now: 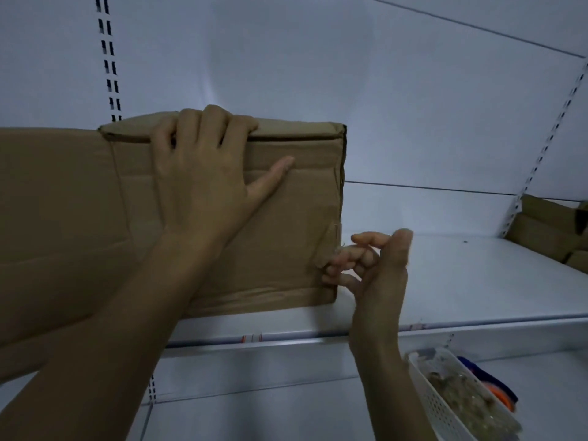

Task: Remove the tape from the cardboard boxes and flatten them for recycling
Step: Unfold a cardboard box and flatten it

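Cardboard box (286,218) stands on the white shelf (461,281), the left hand (203,173) curling its fingers over the top edge. The right hand (372,268) seems to pinch the peeling tape (329,246) near the box's lower right corner.

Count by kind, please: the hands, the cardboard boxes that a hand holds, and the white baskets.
Hands: 2, the left hand and the right hand
Boxes held: 1, the cardboard box
Baskets: 1, the white basket
Total: 4
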`<state>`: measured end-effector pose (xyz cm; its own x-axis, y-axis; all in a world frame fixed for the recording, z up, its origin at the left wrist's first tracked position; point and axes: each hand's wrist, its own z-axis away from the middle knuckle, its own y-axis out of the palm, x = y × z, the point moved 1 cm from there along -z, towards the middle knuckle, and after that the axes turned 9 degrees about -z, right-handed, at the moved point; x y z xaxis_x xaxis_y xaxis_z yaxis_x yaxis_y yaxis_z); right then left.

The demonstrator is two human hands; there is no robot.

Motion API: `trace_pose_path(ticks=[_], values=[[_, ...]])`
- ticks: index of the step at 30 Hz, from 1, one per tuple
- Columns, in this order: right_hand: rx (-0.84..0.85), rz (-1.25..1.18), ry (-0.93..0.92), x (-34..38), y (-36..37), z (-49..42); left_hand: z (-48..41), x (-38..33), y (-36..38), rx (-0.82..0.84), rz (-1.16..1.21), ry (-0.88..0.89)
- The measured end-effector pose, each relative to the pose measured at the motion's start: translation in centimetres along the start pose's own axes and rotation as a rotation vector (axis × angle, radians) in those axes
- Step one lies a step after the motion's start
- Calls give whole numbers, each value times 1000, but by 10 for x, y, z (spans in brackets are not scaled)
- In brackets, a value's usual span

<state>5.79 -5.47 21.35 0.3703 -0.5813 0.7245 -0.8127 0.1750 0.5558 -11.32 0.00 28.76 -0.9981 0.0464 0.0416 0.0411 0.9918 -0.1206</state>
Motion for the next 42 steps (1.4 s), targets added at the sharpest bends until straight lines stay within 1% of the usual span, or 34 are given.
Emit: trace_pose_path(ticks=[1, 3, 4, 5, 6, 8, 9, 10, 11, 13, 14, 16, 18, 20, 22, 24, 26, 28, 30, 32, 33, 35, 37, 39, 40, 42], values=[[9, 187, -89, 2, 3, 1, 1, 0, 0, -1, -5, 2], [11, 688, -245, 1, 5, 1, 1, 0, -1, -1, -11, 10], [-6, 893, -302, 0, 5, 0, 0, 0, -2, 2, -10, 10], [-13, 987, -353, 0, 5, 0, 0, 0, -2, 4, -7, 7], [-2, 1009, -412, -1, 3, -1, 0, 0, -1, 2, -2, 2], [59, 939, -498, -4, -2, -3, 1, 0, -1, -10, 14, 4], [98, 846, -490, -4, -5, -5, 1, 1, -1, -20, 28, 11], [129, 713, -439, -3, -8, -6, 0, 3, -1, -28, 46, 15], [128, 553, -353, -1, -12, -6, -1, 6, 0, -35, 67, 18], [78, 185, -113, 3, -18, -5, -2, 13, 0, -38, 103, 25], [81, 34, -1, 5, -20, -4, -2, 17, 0, -35, 112, 32], [169, -100, 133, 6, -16, 5, -4, 24, -4, -14, 142, 49], [260, -124, 182, 5, -6, 18, -6, 36, -11, 17, 196, 40], [305, -65, 159, 6, 3, 34, -6, 47, -24, 54, 204, 2], [385, 68, 32, 7, 13, 51, -2, 48, -43, 90, 238, -102], [531, 193, -96, 8, 32, 73, 4, 39, -66, 135, 438, -253], [669, 296, -165, 6, 56, 97, 13, 44, -90, 175, 563, -355], [778, 292, -199, 2, 78, 112, 19, 67, -108, 203, 570, -441], [904, 169, -98, -2, 99, 122, 20, 96, -122, 200, 548, -544], [973, 56, 65, -7, 118, 129, 23, 116, -132, 186, 531, -611], [977, -19, 161, -9, 125, 132, 25, 122, -136, 180, 470, -610], [972, -200, 357, -10, 135, 135, 33, 134, -143, 152, 239, -572], [913, -328, 432, -8, 135, 132, 40, 150, -146, 103, 73, -545], [771, -456, 477, -5, 127, 120, 44, 173, -147, 75, -9, -532], [668, -528, 512, -5, 119, 110, 45, 186, -147, 67, -40, -534], [402, -670, 579, -5, 94, 80, 50, 212, -146, 40, -64, -541]])
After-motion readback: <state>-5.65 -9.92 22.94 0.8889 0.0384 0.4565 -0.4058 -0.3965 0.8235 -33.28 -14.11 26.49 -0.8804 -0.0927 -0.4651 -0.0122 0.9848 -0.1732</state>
